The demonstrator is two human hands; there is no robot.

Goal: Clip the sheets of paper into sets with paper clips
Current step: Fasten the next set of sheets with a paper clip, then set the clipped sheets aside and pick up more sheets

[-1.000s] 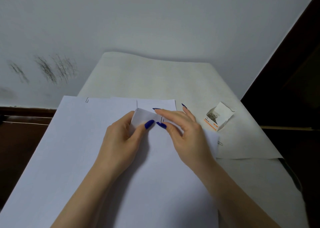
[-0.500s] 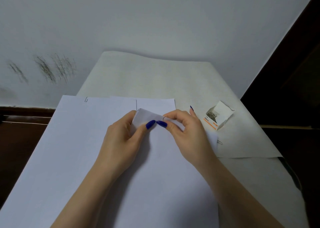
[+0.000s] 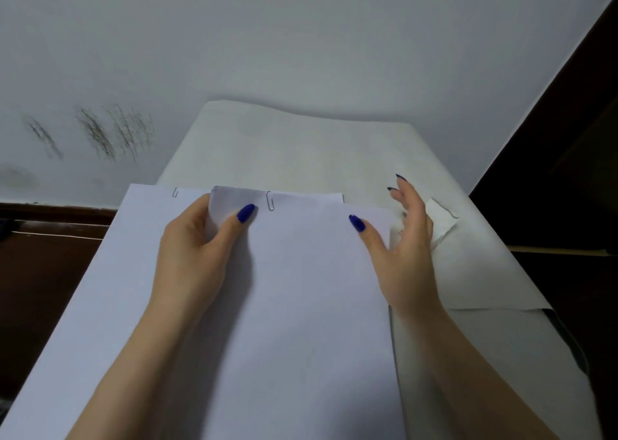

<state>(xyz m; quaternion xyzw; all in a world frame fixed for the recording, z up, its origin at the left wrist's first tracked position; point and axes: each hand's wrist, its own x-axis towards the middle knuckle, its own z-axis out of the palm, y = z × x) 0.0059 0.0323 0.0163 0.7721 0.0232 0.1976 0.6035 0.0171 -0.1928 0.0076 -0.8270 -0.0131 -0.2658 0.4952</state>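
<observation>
Left hand: we pinch the paper set's folded corner.
Right hand: open, empty.
Tip: we seat the paper clip fully.

A single head-worn wide-angle camera is looking forward and down from the person's own standpoint. It is sitting close above the work: both forearms are entering from the bottom edge, with the left hand and right hand near mid-frame over the sheets of paper. The view is facing a pale wall beyond the covered table. Wide-angle bending is curving straight edges toward the frame borders.
</observation>
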